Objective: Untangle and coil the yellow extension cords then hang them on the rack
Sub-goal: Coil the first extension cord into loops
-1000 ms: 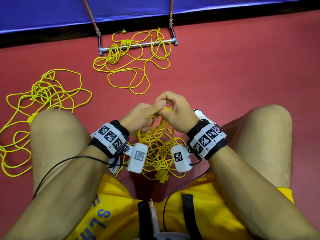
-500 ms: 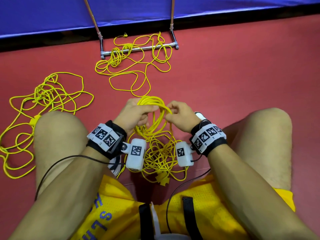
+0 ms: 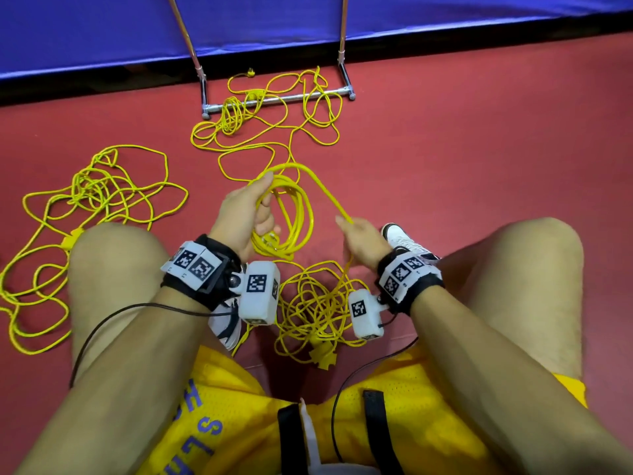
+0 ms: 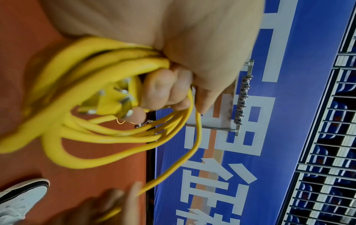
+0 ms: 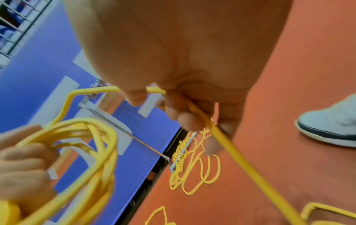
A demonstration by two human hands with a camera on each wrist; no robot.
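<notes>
1. Several loops of one yellow cord (image 3: pixel 291 214), coil gathered in left hand (image 3: pixel 245 214), fingers curled round the bundle, pronged plug (image 4: pixel 111 102) tucked against the fingertips.
2. Free strand (image 3: pixel 325 193) pinched in right hand (image 3: pixel 359 241), running from the coil down to the tangled heap (image 3: pixel 318 303) on the floor between the legs.
3. Two more cords untouched: one sprawled near the left floor edge (image 3: pixel 85 207), one draped over the rack's base bar (image 3: pixel 274 99) by the blue barrier.
4. Risk: a snag in the heap if pulled fast, likely tightening knots.
5. Risk: loops slipping off the fingers, caused by the stiff cord springing open.
</notes>
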